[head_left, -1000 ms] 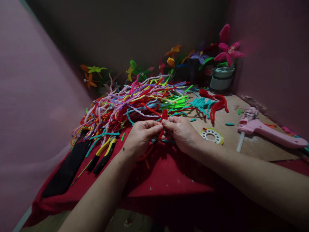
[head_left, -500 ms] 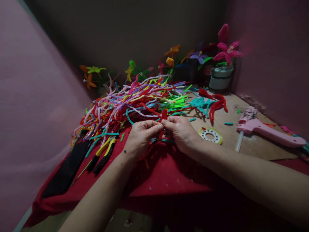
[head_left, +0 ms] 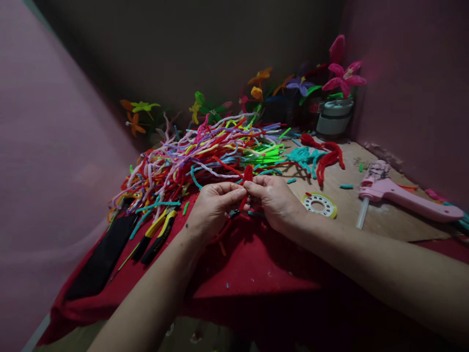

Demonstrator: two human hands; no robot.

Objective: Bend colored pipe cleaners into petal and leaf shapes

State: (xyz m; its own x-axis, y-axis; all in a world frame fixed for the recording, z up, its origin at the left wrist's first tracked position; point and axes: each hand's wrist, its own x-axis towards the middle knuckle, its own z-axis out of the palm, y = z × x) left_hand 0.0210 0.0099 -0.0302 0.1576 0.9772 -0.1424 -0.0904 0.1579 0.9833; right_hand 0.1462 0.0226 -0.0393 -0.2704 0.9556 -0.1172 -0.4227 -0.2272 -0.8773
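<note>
Head view, only one. Left hand [head_left: 216, 203] and right hand [head_left: 276, 198] meet at the fingertips over the near part of the counter [head_left: 264, 274], which is covered in red cloth. Both are pinching the same red, fuzzy, narrow pipe-cleaner piece [head_left: 248, 172], thumb and forefinger on each side; exact finger placement underneath is hidden.

Key relation: the red piece sits right between the hands, neither one clearly nearer. Long axis runs up the frame, across the line joining the two hands. Rounded, thicker end sticks out past the fingertips; a thin red part shows below the pinch, angled slightly left. Can't tell whether the piece stands upright or tilts away from the person. Right thumb tip looks a touch higher on it than the left's.

Around: big tangled multicoloured pile of fuzzy pipe cleaners [head_left: 205, 151] just beyond the hands, mostly left. Yellow-and-black-handled metal pliers [head_left: 157, 234] left of the left hand. White-and-yellow round tape spool [head_left: 318, 205] just right of the right hand, on the flat tan board [head_left: 351, 215]. Pink plastic glue gun [head_left: 410, 195] farther right, well apart.
</note>
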